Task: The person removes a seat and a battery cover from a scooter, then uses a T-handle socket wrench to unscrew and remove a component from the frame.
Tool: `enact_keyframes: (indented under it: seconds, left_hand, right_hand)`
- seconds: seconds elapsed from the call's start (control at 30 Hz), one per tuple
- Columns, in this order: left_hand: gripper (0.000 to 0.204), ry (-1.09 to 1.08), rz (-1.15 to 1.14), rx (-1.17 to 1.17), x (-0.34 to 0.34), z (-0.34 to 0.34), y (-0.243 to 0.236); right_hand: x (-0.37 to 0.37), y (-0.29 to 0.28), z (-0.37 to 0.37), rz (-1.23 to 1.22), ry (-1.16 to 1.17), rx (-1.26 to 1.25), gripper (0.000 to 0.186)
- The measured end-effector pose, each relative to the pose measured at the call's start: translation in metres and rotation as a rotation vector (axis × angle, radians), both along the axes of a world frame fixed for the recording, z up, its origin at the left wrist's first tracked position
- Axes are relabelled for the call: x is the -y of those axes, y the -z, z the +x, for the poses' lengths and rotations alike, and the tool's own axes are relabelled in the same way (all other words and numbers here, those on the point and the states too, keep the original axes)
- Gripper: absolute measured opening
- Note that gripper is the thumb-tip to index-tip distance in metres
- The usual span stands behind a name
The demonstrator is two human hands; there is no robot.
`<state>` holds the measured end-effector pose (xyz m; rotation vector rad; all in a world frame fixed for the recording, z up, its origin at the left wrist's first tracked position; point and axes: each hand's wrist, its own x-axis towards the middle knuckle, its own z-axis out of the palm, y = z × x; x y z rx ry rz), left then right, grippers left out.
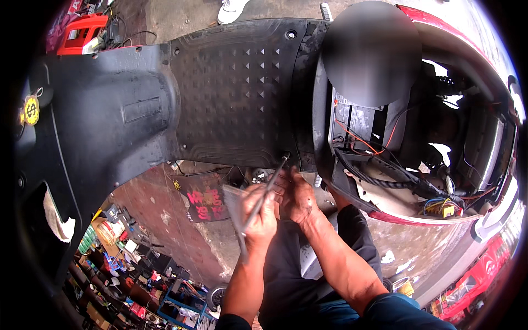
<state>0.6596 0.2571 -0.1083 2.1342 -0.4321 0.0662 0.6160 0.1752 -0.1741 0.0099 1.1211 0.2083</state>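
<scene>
A metal T-handle wrench point(263, 199) slants from my left hand up to a fastener hole at the near right corner of a black plastic footboard point(220, 104). My left hand point(259, 212) is closed round its shaft, and the crossbar end is smeared by motion. Just right of the shaft, below the footboard's edge, is my right hand point(300, 199). Its fingers are loosely cupped and apart, near the shaft; whether they touch it is unclear. Other round holes point(291, 34) show at the footboard's corners.
Right of the footboard is an open scooter body bay point(357, 159) with orange wires, a corrugated black cable point(368, 179) and a yellow connector point(448, 210). A blurred round patch covers part of it. Tools and parts crowd a rack point(126, 280) at lower left. A white shoe point(232, 11) is beyond.
</scene>
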Motion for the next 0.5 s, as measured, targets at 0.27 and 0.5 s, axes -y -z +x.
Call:
enact_keyframes:
  seconds: [0.27,0.5]
  left_hand:
    - [0.017,-0.435,-0.184,-0.465,0.003,0.004,-0.007]
    - [0.024,-0.505,-0.201,-0.474,-0.035,-0.010,-0.011]
  right_hand:
    - [-0.011,0.041,-0.012,-0.837,-0.280,-0.196,0.011]
    - [-0.015,0.040,-0.009,-1.260,-0.495,-0.091,0.014]
